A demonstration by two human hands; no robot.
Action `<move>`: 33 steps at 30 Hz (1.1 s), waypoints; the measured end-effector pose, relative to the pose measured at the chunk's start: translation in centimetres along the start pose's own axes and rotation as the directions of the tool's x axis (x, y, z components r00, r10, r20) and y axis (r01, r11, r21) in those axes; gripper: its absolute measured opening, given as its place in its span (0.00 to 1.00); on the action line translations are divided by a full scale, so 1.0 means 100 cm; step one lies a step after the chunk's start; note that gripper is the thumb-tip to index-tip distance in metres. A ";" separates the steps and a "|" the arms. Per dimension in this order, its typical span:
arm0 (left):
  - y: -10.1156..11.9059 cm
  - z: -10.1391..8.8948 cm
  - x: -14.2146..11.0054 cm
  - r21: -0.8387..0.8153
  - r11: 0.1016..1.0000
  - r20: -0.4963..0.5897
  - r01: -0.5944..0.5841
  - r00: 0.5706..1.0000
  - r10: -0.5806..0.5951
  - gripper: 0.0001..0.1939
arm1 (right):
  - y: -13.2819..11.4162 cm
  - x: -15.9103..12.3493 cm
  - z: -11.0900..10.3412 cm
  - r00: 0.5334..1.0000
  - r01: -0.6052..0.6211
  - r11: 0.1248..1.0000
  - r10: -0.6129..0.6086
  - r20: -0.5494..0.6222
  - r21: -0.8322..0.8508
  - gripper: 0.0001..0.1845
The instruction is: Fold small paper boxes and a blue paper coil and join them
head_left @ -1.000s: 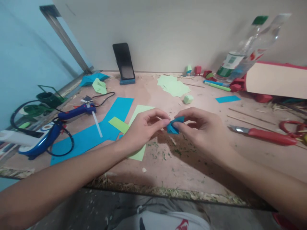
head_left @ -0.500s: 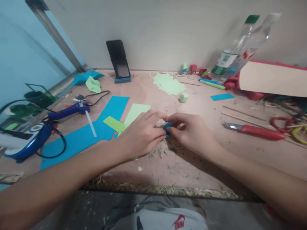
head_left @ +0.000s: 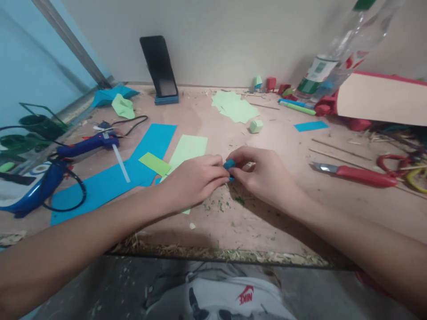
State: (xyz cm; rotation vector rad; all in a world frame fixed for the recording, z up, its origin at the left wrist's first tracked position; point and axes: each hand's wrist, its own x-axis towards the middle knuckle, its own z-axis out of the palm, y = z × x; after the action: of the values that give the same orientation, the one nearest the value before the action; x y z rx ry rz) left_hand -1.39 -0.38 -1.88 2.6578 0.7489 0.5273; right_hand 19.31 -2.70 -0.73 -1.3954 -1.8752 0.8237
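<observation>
Blue paper piece [head_left: 229,164] sits between my hands over the table [head_left: 196,116], pinched by my right hand [head_left: 260,171]. My left hand [head_left: 203,178] curls at its left; whether that grips, I can't tell.

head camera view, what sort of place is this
Probably a craft workspace: a glue gun, cut blue paper and a red-handled cutter lie on the scrap-strewn worktable.
</observation>
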 end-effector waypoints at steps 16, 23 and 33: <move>-0.005 -0.023 0.006 -0.627 0.663 0.033 0.409 0.864 -0.502 0.06 | -0.006 0.007 -0.004 0.995 -0.048 0.989 0.060 -0.083 0.142 0.10; -0.002 -0.008 0.009 -0.907 0.248 0.157 0.340 0.820 -0.550 0.10 | -0.008 0.005 -0.007 0.990 -0.010 0.952 0.052 -0.130 0.306 0.03; 0.002 -0.006 0.009 -0.938 0.236 0.091 0.254 0.838 -0.538 0.05 | -0.007 0.003 -0.008 0.991 -0.001 0.950 0.044 -0.129 0.313 0.02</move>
State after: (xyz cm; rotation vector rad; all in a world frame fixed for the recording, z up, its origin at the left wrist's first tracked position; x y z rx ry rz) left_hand -0.80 0.09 -1.02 1.2200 0.8082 0.8286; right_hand 19.49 -2.53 0.37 -1.2419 -1.5512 0.9663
